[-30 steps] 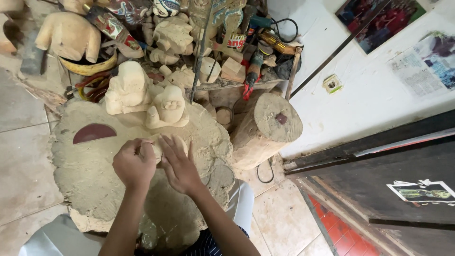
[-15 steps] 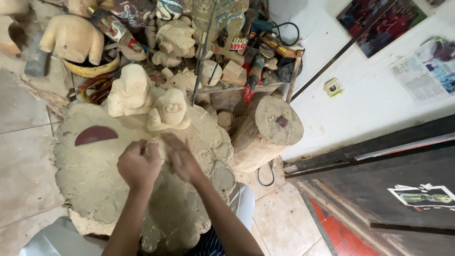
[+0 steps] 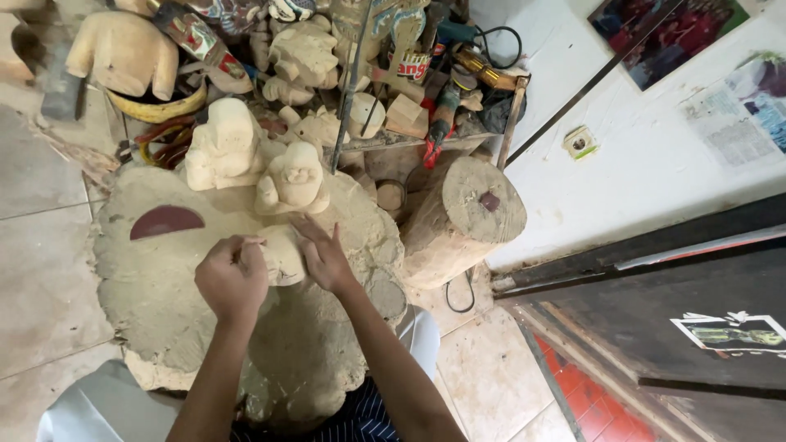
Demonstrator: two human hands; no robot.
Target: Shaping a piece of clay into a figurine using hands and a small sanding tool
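A small pale wooden carving [image 3: 282,255] lies on the dusty work surface [image 3: 164,286] between my hands. My right hand [image 3: 325,258] rests against its right side, fingers stretched along it and holding it. Curled into a fist, my left hand [image 3: 231,282] presses on the carving's left side, its fingertips pinched on a small scrap [image 3: 239,245] that I cannot make out. A dark red half-disc [image 3: 166,221] lies on the surface to the left of my hands. Two pale carved figures, the taller [image 3: 223,147] on the left and the shorter [image 3: 295,178] on the right, stand just beyond them.
A cut log stump [image 3: 467,217] stands at the right of the surface. Behind it a low rack [image 3: 409,135] holds several wooden blanks, tools and cables. A large rounded carving [image 3: 123,53] sits at the far left. A white wall and dark door frame [image 3: 655,245] rise at the right.
My right hand's fingers, spread a second ago, have drawn together along the carving. My left fist has shifted slightly against the carving.
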